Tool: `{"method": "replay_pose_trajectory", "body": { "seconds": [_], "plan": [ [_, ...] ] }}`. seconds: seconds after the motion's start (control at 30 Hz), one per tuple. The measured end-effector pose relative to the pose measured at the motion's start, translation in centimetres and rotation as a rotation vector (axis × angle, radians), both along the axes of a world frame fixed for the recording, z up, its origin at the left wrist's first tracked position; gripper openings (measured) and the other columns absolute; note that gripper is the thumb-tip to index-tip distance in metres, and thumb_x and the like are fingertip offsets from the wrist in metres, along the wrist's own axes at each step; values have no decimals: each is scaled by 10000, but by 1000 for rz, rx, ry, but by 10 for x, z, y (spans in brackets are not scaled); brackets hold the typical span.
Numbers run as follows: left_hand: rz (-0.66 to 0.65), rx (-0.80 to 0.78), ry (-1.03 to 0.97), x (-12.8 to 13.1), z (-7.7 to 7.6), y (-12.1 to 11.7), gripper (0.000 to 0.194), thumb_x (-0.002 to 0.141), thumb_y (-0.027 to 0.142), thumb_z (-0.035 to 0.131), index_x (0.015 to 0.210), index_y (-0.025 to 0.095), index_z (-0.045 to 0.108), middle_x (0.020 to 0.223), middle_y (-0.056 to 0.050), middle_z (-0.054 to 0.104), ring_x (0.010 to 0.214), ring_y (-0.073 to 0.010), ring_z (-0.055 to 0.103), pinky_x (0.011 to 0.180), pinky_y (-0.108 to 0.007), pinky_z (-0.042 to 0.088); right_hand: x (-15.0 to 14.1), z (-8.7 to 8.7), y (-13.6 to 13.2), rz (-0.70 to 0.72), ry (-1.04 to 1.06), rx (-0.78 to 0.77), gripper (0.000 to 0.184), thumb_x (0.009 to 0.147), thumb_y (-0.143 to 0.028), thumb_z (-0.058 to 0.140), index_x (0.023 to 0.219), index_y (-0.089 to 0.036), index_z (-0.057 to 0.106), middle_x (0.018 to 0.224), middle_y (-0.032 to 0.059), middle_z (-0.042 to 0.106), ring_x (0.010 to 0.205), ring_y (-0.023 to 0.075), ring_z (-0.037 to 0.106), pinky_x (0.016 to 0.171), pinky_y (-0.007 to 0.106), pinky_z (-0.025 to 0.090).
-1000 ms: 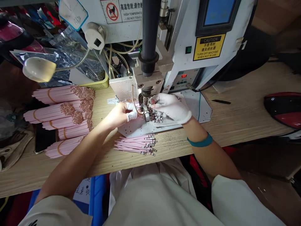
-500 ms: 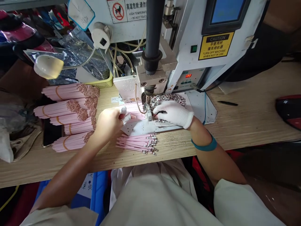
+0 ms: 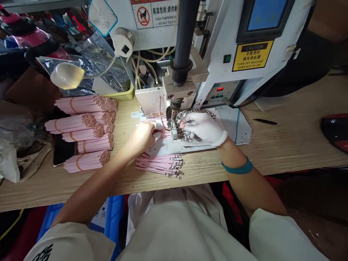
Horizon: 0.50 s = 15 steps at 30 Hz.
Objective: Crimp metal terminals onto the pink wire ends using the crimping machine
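Note:
My left hand (image 3: 144, 136), with white covers on its fingertips, is closed at the left side of a machine's white base plate (image 3: 163, 148). Its thumb and finger meet at pink wires (image 3: 166, 135) lying on the plate; what they pinch is hidden. My right hand (image 3: 206, 127), in a white glove with bare fingertips, is closed in a pinch over a pile of small whitish metal-and-white parts (image 3: 187, 136). Whatever sits in that pinch is too small to make out. Between both hands stands a small grey metal block (image 3: 174, 131), under the machine's head (image 3: 176, 105).
Pink wires with small connectors (image 3: 160, 165) lie at the table's front edge. Banded pink wire bundles (image 3: 87, 163) are stacked at left. A lamp (image 3: 67, 76) hangs beside a yellow basket (image 3: 126, 95). A thin black tool (image 3: 265, 121) lies at right. The machine bears a high-temperature warning.
My left hand has moved right, closer to the metal block. My right hand's fingers have lifted slightly off the parts pile and drawn back from the block. The whole view has shifted a little.

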<state>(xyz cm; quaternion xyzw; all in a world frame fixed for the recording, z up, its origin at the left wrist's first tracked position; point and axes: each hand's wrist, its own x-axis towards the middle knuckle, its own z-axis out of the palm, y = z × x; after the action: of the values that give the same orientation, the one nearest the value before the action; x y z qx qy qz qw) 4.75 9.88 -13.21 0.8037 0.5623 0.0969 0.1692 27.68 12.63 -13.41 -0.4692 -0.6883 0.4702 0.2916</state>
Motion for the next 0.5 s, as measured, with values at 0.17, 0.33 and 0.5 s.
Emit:
{"method": "replay_pose_trajectory", "body": {
  "seconds": [0.17,0.33,0.5],
  "plan": [
    [1,40,-78,-2,5,2,168,736,182,530,800,148,682,632,-23,645,562,-144,555,542,-227,383,-5,-2,-2,-11,255,-192,100,746,-142,634,837,-148,595,694,7,588,449,70,514,385,195,430],
    [20,-21,-228,-3,5,3,171,699,188,597,814,140,714,698,-32,697,609,-148,605,543,-213,409,-12,-1,-5,-11,335,-245,108,733,-102,629,816,-149,577,637,-16,567,426,62,504,352,171,422],
    [30,-18,-222,-5,4,5,119,716,211,602,688,140,693,660,-32,667,596,-142,572,544,-223,389,-15,-3,-4,-13,310,-273,98,748,-92,616,813,-152,573,603,-21,560,414,65,498,328,159,401]
  ]
}}
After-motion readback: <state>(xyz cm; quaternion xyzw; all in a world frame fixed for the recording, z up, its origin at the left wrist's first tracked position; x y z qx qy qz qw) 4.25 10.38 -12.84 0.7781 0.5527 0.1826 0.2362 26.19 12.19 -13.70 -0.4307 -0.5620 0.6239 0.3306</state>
